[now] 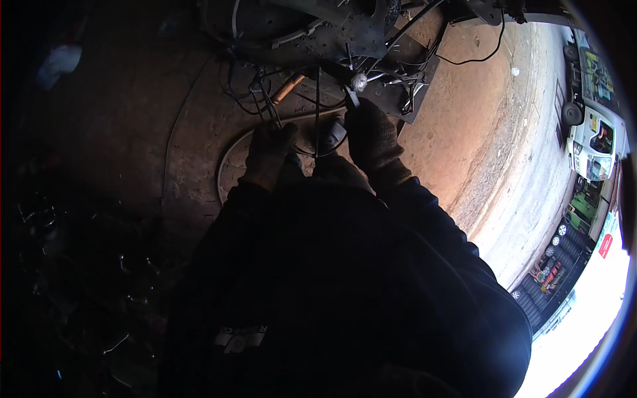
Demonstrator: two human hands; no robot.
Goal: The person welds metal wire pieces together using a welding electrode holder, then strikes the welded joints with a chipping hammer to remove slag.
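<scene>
Both hands wear dark work gloves and are raised in front of me over a brown floor. My left hand (pixel 269 151) is closed, fingers pointing away from me, beside some thin dark rods (pixel 271 106); what it grips is lost in shadow. My right hand (pixel 371 132) is wrapped round a flat, pale metal strip (pixel 353 98), whose far end meets a bright, shiny round lump (pixel 359 82). Between the hands stands a thin dark upright rod (pixel 317 113), with a curved dark wire low down around it. An orange-brown handle (pixel 288 88) lies just beyond my left hand.
A large dark metal machine part (pixel 332 33) fills the top. Several metal tools lie on a dark plate (pixel 419 99) beyond my right hand. A pale hose (pixel 222 162) curves over the floor at left. Outside at right are a road, a white truck (pixel 587 142) and stacked tyres (pixel 531 305).
</scene>
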